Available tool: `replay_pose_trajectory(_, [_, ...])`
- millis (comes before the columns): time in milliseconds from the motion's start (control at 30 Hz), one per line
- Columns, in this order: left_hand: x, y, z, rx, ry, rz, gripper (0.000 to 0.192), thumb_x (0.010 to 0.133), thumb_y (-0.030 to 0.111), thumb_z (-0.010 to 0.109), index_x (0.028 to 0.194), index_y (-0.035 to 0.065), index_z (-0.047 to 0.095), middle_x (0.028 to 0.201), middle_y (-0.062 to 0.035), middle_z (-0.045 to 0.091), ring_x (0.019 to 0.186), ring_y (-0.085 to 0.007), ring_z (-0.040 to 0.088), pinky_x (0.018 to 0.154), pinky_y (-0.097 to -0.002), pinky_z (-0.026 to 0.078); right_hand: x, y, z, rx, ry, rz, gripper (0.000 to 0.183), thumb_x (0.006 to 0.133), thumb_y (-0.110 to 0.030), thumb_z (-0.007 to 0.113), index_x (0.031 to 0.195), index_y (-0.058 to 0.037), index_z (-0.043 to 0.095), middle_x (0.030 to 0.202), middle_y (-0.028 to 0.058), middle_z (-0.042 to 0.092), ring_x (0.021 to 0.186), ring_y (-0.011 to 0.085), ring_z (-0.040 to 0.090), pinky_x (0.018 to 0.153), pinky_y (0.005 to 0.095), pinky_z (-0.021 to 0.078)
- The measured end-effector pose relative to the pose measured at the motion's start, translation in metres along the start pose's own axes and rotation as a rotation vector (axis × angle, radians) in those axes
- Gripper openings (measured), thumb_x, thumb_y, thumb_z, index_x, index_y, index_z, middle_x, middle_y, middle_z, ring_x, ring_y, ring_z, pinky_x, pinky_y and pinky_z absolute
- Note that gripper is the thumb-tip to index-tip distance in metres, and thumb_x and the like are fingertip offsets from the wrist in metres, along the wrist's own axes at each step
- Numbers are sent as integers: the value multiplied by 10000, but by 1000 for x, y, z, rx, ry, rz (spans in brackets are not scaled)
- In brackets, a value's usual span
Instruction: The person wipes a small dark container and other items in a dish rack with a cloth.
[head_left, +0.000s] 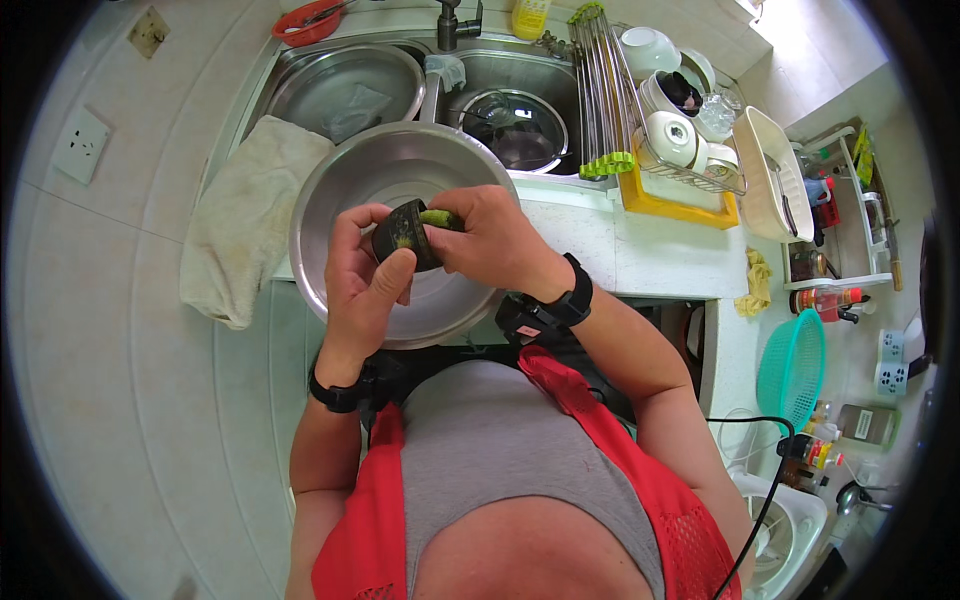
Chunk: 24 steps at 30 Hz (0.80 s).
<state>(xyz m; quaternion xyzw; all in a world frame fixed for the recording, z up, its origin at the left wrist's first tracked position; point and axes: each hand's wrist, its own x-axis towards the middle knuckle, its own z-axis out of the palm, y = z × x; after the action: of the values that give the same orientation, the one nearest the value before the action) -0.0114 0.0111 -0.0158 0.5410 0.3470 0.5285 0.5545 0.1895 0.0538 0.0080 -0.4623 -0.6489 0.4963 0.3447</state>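
Observation:
My left hand (364, 274) holds a small dark cup (405, 236) with a faint pattern on its side, tilted so its mouth faces right. In my right hand (491, 240) is a green scrubber (441, 219), pinched at the cup's mouth; how far it reaches inside is hidden. Both hands are above a large stainless steel basin (315, 187) that rests at the counter's front edge, partly over the sink. The bottom of the basin is partly covered by my hands.
A cream towel (244, 217) hangs left of the basin. Behind are a double sink (517, 64) holding a metal basin and a bowl, a faucet (448, 30) and a roll-up rack (604, 97). Dishes in a wire rack (694, 176) stand right, with a teal colander (795, 371) farther along.

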Motion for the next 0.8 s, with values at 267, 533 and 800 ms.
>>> replay_pose_trajectory(267, [5,3,1,-32,72,-260,414,1105,341,673,1359,35,555,957,-36,665,629,-79,559,523,-257,463,1,14,3,-157,126,-315,188,952,-92,766,1084,41,749,758,73,736,688,120,674,645,324,556])
replay_pose_trajectory(533, [6,0,6,68,42,4,414,1134,357,618,1364,15,579,944,-28,672,627,-69,558,540,-233,439,-2,7,0,-54,73,-128,219,929,-147,794,1014,53,772,768,187,748,662,230,732,638,376,566])
replay_pose_trajectory(800, [10,12,9,45,101,-188,398,1120,354,653,1313,7,621,895,-21,684,611,-67,565,548,-229,449,-3,-4,-4,24,12,46,247,967,-171,790,1023,70,769,730,124,740,611,135,682,546,332,526])
